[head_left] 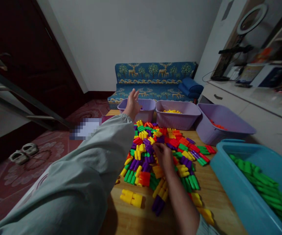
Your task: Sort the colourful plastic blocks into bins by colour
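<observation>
My left hand (133, 105) is stretched out over the near side of the left lilac bin (148, 111), its fingers extended and nothing seen in them. A bit of purple shows inside that bin, partly behind the hand. Lower down, my right hand (164, 156) reaches into a heap of plastic building blocks (141, 156) in yellow, green, purple and red-orange. Its fingers are bent together at a purple block (149, 148); what they pinch, if anything, is hidden. A joined yellow block piece (131, 198) lies apart, near the table's front.
Yellow blocks sit in the middle lilac bin (177, 121), orange ones in the right lilac bin (211, 137). A teal bin (229, 182) of green blocks stands at the wooden table's (219, 202) right side. Behind are a blue patterned sofa (153, 73) and a white cabinet (253, 114).
</observation>
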A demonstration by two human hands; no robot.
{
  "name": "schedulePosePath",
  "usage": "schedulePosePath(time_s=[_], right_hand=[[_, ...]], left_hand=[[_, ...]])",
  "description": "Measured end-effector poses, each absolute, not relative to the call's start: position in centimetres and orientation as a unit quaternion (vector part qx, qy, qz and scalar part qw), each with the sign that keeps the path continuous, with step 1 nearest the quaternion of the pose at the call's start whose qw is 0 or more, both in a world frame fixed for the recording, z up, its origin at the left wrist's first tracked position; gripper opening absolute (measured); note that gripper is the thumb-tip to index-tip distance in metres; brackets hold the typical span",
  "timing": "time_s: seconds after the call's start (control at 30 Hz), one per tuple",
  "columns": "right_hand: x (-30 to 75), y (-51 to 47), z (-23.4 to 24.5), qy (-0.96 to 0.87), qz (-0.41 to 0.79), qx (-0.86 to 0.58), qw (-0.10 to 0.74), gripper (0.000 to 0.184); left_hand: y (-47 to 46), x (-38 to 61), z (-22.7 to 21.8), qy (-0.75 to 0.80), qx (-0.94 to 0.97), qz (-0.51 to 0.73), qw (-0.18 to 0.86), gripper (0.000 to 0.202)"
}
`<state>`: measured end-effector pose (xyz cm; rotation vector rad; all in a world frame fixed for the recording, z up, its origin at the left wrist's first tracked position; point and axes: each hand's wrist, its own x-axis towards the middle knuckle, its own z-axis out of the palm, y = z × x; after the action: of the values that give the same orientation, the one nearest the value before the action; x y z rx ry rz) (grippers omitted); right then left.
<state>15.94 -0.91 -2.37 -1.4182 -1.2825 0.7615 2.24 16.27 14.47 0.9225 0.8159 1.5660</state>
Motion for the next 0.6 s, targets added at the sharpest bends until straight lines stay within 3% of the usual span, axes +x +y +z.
schedulePosePath(time_s=[0.1, 0.27, 0.43, 0.6], right_hand=[[15.9, -0.8, -2.5, -0.536, 0.315, -0.593, 0.512, 0.035], [16.2, -0.2, -3.1, -0.537, 0.325, -0.599, 0.496, 0.032], [16.2, -0.3, -2.8, -0.555, 0.309, -0.575, 0.516, 0.035], [15.6, -0.9, -2.3, -0.531, 0.321, -0.568, 0.541, 0.029]], left_hand=[[13.7, 3.0, 14.3, 0.337, 0.306, 0.654, 0.604, 0.042], [6.2, 5.1, 10.6, 0.394, 0.308, 0.654, 0.568, 0.024], [0.4, 4.1, 5.8, 0.571, 0.481, 0.601, 0.286, 0.032], [-0.8, 1.0, 3.6, 0.771, 0.502, 0.382, 0.083, 0.058]])
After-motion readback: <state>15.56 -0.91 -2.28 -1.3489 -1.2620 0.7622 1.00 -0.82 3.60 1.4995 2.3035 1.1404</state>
